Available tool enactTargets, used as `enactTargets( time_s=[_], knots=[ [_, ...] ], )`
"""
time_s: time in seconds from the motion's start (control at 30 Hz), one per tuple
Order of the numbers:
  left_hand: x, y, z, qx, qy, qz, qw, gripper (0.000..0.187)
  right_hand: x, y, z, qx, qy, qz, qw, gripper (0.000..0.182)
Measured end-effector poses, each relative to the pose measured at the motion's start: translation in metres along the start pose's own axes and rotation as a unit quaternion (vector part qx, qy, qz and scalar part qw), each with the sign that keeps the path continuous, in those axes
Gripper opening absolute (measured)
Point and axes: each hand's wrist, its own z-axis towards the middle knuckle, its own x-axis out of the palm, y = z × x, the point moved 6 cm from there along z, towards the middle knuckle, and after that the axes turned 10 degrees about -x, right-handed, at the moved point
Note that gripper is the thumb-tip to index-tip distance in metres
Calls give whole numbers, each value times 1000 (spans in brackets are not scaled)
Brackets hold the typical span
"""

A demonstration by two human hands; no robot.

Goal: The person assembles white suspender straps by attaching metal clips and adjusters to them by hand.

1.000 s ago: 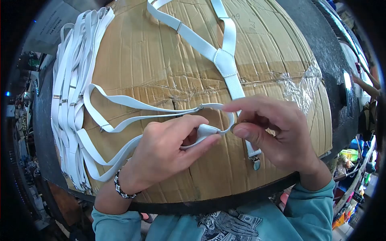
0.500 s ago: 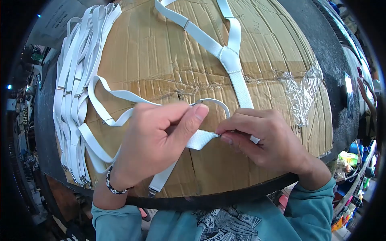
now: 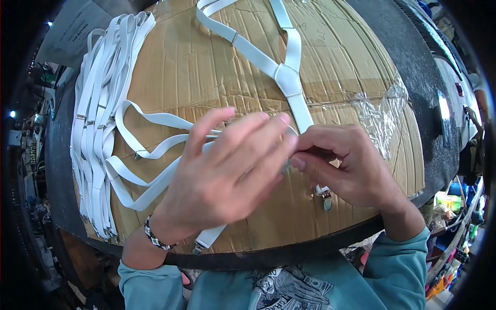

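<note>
My left hand [image 3: 227, 170], slightly blurred, is raised with its fingers stretched out and apart. It covers part of a pair of white elastic suspenders [image 3: 139, 201], whose loops spread to the left. Thumb and forefinger of my right hand [image 3: 346, 165] pinch together at the suspenders, close to my left fingertips; the exact spot is hidden. Another white strap with a stitched Y-shaped joining patch [image 3: 288, 80] runs down behind my right hand. Below that hand a metal clip [image 3: 326, 200] shows. A second clip [image 3: 198, 248] lies near the front edge.
A thick bundle of white suspenders [image 3: 98, 124] lies along the left side. Everything rests on a brown cardboard sheet [image 3: 268, 227] over a dark table [image 3: 439, 155]. Clear tape [image 3: 380, 119] crosses the cardboard on the right. A printed bag or box [image 3: 77, 31] stands at the back left.
My left hand has opened its fingers and moved right, nearer my right fingertips. My right hand has shifted slightly up and right, keeping its pinch. The clip beneath it now shows.
</note>
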Motion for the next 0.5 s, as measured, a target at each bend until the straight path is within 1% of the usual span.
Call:
enactTargets(
  time_s=[0.03, 0.07, 0.17, 0.27, 0.33, 0.43, 0.5],
  knots=[
    [3, 6, 4, -25, 30, -19, 999, 48, 0, 0, 0, -6, 2, 1, 1000, 9],
    [8, 15, 3, -40, 63, -72, 995, 52, -1, -1, 0, -20, 3, 1, 1000, 9],
    [19, 26, -1, -81, 85, -163, 980, 54, -1, -5, 2, -46, 16, 10, 999, 7],
    [15, 23, -1, -79, 73, -155, 982, 57, 1, -5, 5, -61, 39, 23, 997, 7],
    [8, 19, -5, -11, -38, -88, 995, 58, -3, 0, 5, -85, 43, 6, 995, 8],
    [3, 11, -6, 42, -91, -59, 993, 55, -3, -6, 4, -26, 8, 104, 994, 8],
    [9, 10, -5, -17, -21, -84, 996, 53, -4, -6, 4, -29, 14, 102, 994, 8]
  ],
)
